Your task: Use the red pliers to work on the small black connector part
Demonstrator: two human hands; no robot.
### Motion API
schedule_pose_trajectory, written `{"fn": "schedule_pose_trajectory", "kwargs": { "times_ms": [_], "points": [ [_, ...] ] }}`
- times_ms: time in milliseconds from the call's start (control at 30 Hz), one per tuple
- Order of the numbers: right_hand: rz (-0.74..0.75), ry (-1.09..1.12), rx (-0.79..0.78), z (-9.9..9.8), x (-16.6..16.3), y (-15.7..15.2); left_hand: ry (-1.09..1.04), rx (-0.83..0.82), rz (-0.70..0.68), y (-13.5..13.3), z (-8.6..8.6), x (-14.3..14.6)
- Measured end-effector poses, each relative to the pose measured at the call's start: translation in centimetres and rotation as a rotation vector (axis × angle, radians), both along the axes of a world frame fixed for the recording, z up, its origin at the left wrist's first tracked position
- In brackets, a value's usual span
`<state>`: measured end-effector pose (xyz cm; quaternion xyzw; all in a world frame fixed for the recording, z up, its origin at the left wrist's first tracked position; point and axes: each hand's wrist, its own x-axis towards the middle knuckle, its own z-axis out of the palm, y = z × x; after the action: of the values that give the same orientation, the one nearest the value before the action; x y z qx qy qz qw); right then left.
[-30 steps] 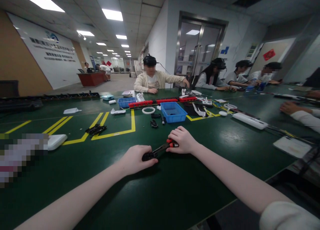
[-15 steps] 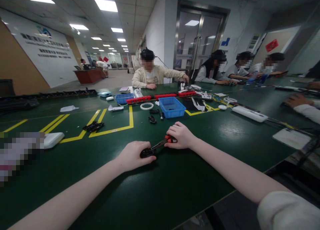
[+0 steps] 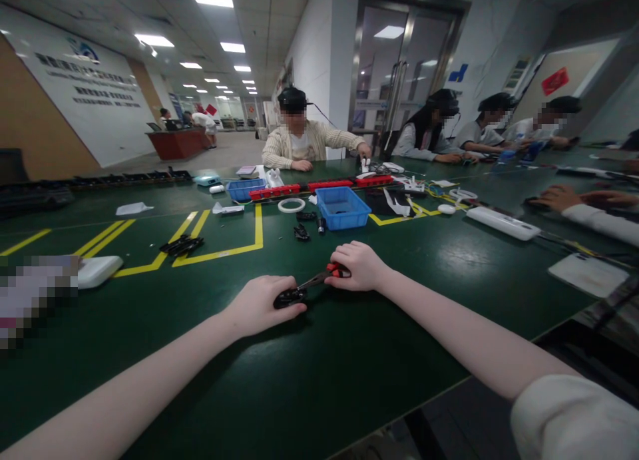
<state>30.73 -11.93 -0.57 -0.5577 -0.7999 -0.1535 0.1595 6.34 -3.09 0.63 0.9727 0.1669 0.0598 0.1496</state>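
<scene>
We work at a green table (image 3: 224, 393), our left hand (image 3: 259, 305) gripping a small black part (image 3: 287, 298) between thumb and fingers, just below the centre of the frame. Our right hand (image 3: 360, 267), a little higher and to the right, has its fingers wrapped around the red handles of a pair of pliers (image 3: 315, 280), the narrow nose slanting down to the left until its tips meet the black part. Whether the tips pinch it, we cannot tell at this size.

Above our hands, near mid-frame, sits a blue tray (image 3: 347, 221), with loose black pieces (image 3: 301, 232) and a white ring (image 3: 291, 206) to its left. Farther left, a heap of black parts (image 3: 180, 245) lies across yellow tape (image 3: 219, 253). Behind the tray runs a red strip (image 3: 329, 185); at upper centre, a person in a cream cardigan (image 3: 322, 137) sits facing us.
</scene>
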Motion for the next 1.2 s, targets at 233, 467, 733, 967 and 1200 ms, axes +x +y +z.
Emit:
{"fn": "schedule_pose_trajectory", "kwargs": {
  "times_ms": [233, 467, 733, 967, 1200],
  "points": [
    [0.006, 0.033, 0.01, 0.1, 0.2, -0.2, -0.001, 0.005, -0.002, 0.0, 0.0, -0.1],
    [0.015, 0.034, -0.016, 0.1, -0.5, -0.3, 0.003, 0.007, -0.017, 0.0, 0.1, 0.0],
    [0.0, 0.035, -0.056, 0.2, -0.8, -0.3, 0.001, -0.002, -0.03, 0.0, 0.1, 0.1],
    [-0.01, 0.029, -0.052, 0.2, -0.9, -0.3, -0.003, 0.004, -0.043, 0.2, 0.1, 0.0],
    [-0.03, 0.016, -0.04, 0.2, -0.8, -0.4, 0.007, -0.027, -0.021, 0.2, -0.1, -0.1]
  ]
}}
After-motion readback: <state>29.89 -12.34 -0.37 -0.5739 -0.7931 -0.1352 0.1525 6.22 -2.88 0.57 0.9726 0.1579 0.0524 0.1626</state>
